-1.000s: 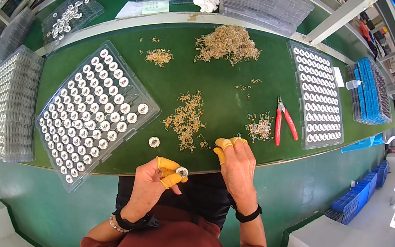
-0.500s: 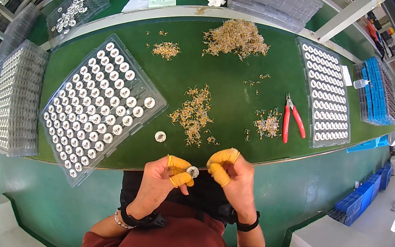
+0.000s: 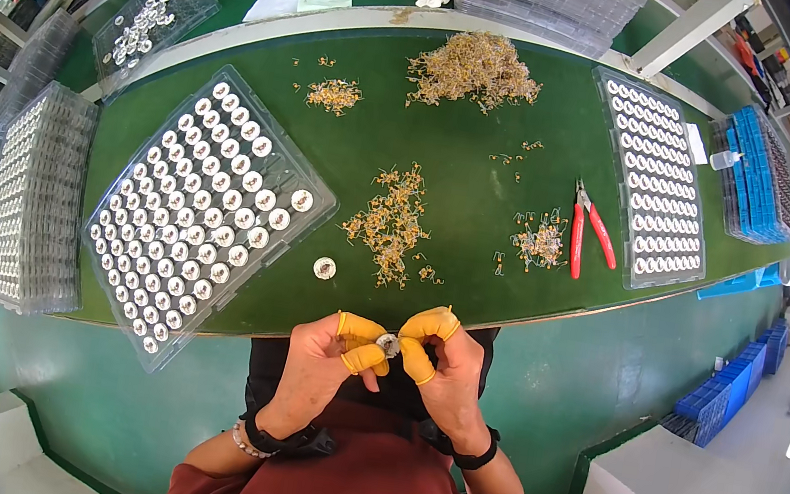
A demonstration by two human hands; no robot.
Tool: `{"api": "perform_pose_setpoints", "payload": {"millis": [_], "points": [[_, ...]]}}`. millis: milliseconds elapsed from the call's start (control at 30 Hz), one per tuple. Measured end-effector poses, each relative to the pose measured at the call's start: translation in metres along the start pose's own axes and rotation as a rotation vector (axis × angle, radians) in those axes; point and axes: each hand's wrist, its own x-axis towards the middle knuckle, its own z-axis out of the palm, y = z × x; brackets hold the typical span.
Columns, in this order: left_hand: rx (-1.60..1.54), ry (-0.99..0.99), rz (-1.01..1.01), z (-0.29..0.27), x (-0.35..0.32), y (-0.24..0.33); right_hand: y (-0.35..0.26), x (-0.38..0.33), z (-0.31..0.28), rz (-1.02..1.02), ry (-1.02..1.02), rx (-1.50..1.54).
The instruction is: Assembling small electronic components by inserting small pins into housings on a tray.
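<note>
My left hand point(image 3: 329, 357) pinches a small round silvery-white part point(image 3: 388, 344) between yellow-covered fingertips, just off the table's front edge. My right hand point(image 3: 449, 368), also in yellow finger covers, is closed at the part's right side. Whatever its fingertips grip is too small to make out. One loose round white part point(image 3: 324, 267) lies on the green table above my left hand. Beyond my hands spreads a heap of small wire-legged orange components point(image 3: 390, 226). A smaller heap of them point(image 3: 543, 242) sits to the right, beside red-handled pliers point(image 3: 577, 234).
A clear tray point(image 3: 316, 198) with rows of round white parts lies left; another filled tray point(image 3: 654, 182) lies right. The largest component heap point(image 3: 475, 71) is at the back. Stacked trays point(image 3: 38, 197) stand far left, blue trays point(image 3: 752, 186) far right.
My right hand has moved left, and its fingertips now meet the round part in my left hand. The left hand keeps its hold, and the view has shifted slightly.
</note>
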Motion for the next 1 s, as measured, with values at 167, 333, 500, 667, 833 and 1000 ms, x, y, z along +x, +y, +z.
{"api": "perform_pose_setpoints", "payload": {"millis": [167,333,500,667,833,1000], "points": [[0.020,-0.008,0.012,0.000,-0.001,-0.001,0.003,0.004,0.004,-0.502,0.089,-0.455],[0.279,0.030,0.079,0.003,-0.002,0.000,0.003,0.003,-0.003,-0.481,0.006,-0.449],[0.854,-0.026,0.526,-0.001,0.003,-0.003,0.005,0.006,-0.011,-0.354,-0.060,-0.205],[0.225,0.031,0.054,-0.008,0.009,0.018,0.005,0.011,-0.023,-0.137,0.062,-0.143],[0.438,0.219,0.139,-0.040,0.021,0.065,0.003,0.033,-0.028,-0.333,0.184,-0.735],[0.614,0.368,0.249,-0.063,0.058,0.105,0.009,0.042,-0.035,-0.340,0.126,-0.914]]}}
